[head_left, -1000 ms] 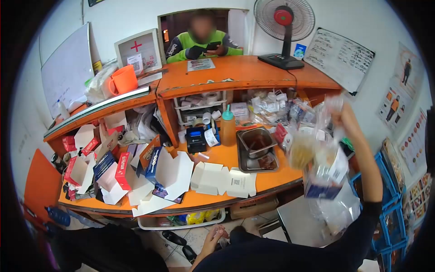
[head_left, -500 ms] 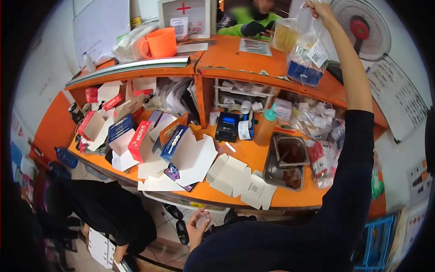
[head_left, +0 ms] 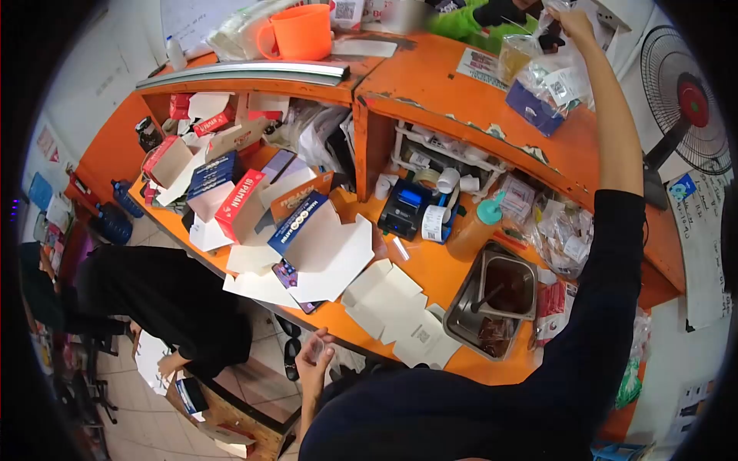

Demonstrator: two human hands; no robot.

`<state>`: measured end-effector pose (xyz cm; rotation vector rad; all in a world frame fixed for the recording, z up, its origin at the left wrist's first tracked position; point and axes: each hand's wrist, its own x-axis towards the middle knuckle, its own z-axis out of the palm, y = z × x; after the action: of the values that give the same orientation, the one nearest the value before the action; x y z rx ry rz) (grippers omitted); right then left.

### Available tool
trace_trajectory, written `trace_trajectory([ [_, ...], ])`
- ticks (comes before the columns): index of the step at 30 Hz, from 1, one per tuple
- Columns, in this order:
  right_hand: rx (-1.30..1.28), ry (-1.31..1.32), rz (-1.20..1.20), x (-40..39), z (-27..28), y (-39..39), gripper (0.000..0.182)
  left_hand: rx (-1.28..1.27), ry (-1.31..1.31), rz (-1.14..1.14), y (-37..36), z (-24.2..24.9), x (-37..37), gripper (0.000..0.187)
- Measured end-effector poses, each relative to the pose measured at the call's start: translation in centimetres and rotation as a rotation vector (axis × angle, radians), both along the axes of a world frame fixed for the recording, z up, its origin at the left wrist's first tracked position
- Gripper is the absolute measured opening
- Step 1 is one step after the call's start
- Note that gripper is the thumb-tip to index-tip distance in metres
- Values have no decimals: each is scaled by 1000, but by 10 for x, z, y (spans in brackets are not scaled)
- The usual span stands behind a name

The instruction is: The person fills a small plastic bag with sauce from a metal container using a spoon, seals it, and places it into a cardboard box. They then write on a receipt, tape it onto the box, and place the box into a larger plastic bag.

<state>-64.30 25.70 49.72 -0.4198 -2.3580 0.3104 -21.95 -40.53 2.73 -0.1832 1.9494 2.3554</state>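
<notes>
My right hand point(head_left: 575, 27) is stretched out over the high ledge, its fingers closed on the top of a clear plastic bag point(head_left: 578, 67). Inside the bag show a dark blue box point(head_left: 533, 110) and a slip with a QR code point(head_left: 563, 86). A pouch of yellowish liquid point(head_left: 516, 57) hangs beside the box. Low in front of my body, my left hand point(head_left: 310, 376) pinches a small clear plastic cup point(head_left: 317, 349). Across the ledge, a person in a green jacket point(head_left: 465, 27) is close to the bag.
Folded food boxes point(head_left: 296, 230) crowd the desk's left side. Flat cartons point(head_left: 384, 300), a label printer point(head_left: 403, 207), a squeeze bottle point(head_left: 473, 230) and a steel tray point(head_left: 469, 319) stand in the middle. An orange mug point(head_left: 304, 34) tops the ledge; a fan point(head_left: 688, 104) is right. Another person point(head_left: 165, 300) bends at left.
My view has turned, so the desk appears tilted and the fan lower. The bag remains in my right hand, now closer to the person in green. My left hand still holds the cup.
</notes>
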Motion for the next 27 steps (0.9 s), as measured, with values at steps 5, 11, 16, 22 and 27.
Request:
trace_trajectory([
  [5,100,118,248,17,-16,-53,30,-57,26,-163,34,21,-21,46],
  [11,614,353,-222,33,-26,-76,45,-298,379,-441,82,67,-82,27],
  [16,435,484,670,239,-127,-261,40,-557,649,-397,130,111,-126,32],
  [22,157,-315,745,358,-293,-333,14,-717,929,-344,169,111,-130,35],
  [27,-5,6,289,379,-343,-339,10,-870,1165,-385,196,105,-125,47],
])
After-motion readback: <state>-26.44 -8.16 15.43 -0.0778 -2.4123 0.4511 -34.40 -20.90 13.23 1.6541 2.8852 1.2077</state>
